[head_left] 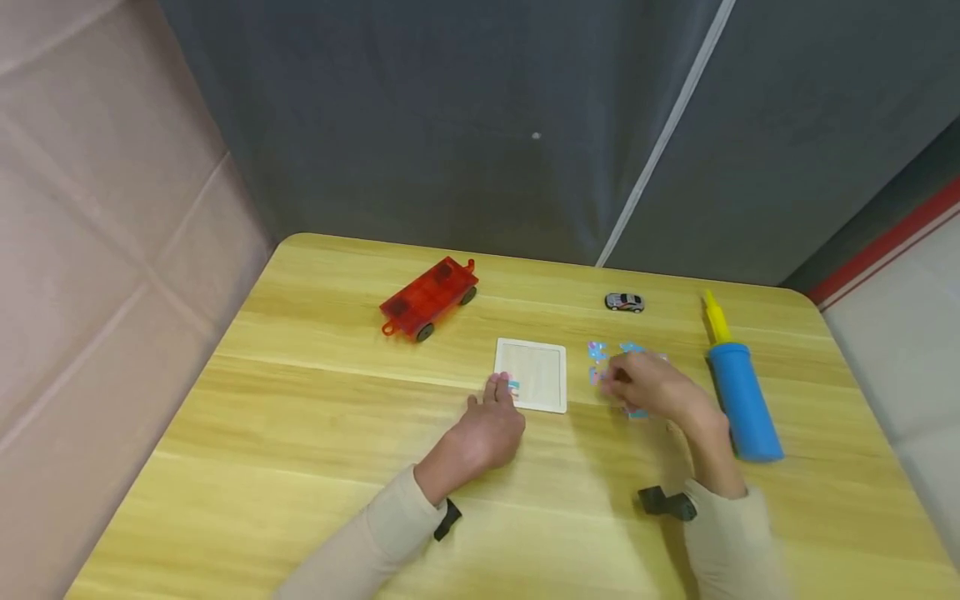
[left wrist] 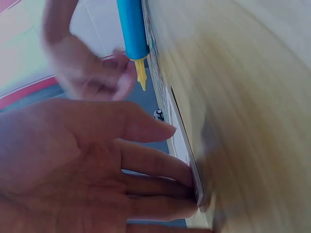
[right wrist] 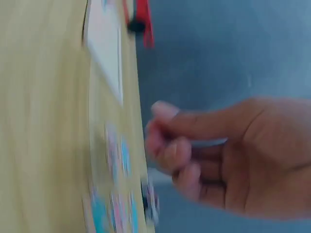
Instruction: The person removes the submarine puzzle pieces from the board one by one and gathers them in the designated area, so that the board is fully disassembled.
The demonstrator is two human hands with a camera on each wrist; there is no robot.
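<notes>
My left hand [head_left: 487,429] reaches the near left corner of a square white puzzle tray [head_left: 542,367], its fingers nearly straight and fingertips at the rim. Beside those fingertips, a small blue and pink puzzle piece [head_left: 513,386] lies inside the tray. My right hand [head_left: 648,385] hovers to the right of the tray, over several loose puzzle pieces [head_left: 597,351] that it partly covers. In the right wrist view, the right hand [right wrist: 209,158] has curled fingers with the thumb close to the index fingertip, blurred, and nothing shows between them.
A red toy wagon [head_left: 429,298] stands behind the tray to the left. Toward the back sits a small silver toy car [head_left: 625,302]. A blue hand pump [head_left: 744,400] with a yellow nozzle lies right of my right hand. Dark fabric [head_left: 450,125] hangs behind the wooden table [head_left: 315,400].
</notes>
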